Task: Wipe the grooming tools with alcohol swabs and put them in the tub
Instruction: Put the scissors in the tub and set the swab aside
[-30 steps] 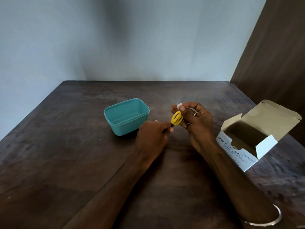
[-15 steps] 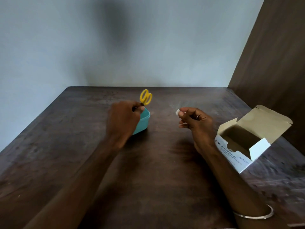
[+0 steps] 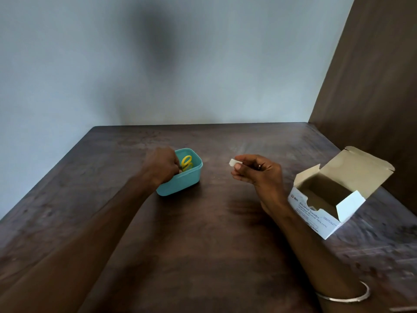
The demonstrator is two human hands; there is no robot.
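Note:
A teal plastic tub [image 3: 185,181] stands on the dark wooden table. My left hand [image 3: 161,164] reaches into it from the left and grips the blade end of small scissors with yellow handles [image 3: 186,163]; the handles stick up inside the tub and the blades are hidden behind my fingers. To the right, above the table, my right hand [image 3: 257,175] pinches a small white alcohol swab [image 3: 234,163] between thumb and fingertips.
An open white box of alcohol swabs [image 3: 316,213] lies at the right with its flaps up. A brown wooden panel [image 3: 372,86] rises along the right side, and a pale wall closes the table's far edge. Bare table [image 3: 203,245] lies in front.
My left hand carried the scissors from beside my right hand leftward and lowered them into the tub. My right hand stayed in place with the swab.

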